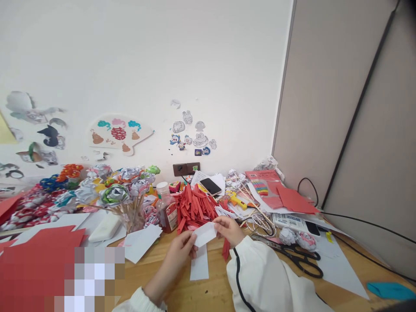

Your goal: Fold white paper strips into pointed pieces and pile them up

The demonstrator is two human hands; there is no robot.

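A small white piece of paper [205,235] is held up between both hands above the wooden table. My left hand [184,248] pinches its left end between thumb and fingers. At its right end, my right hand [230,231] grips the upper corner with closed fingertips. Below them a white paper strip [199,264] lies on the table, its upper part covered by the held piece. Just behind the hands rises a heap of folded red paper strips [195,206]. One more red strip [226,249] lies near my right wrist.
Black scissors [302,260] lie right of my right sleeve. A yellow glue gun [238,200] and a phone [210,186] rest behind the hands. Left of the red heap stand a bottle of reddish liquid [167,210] and a bundle of sticks [131,214]. Paper flowers [115,194] crowd the back left.
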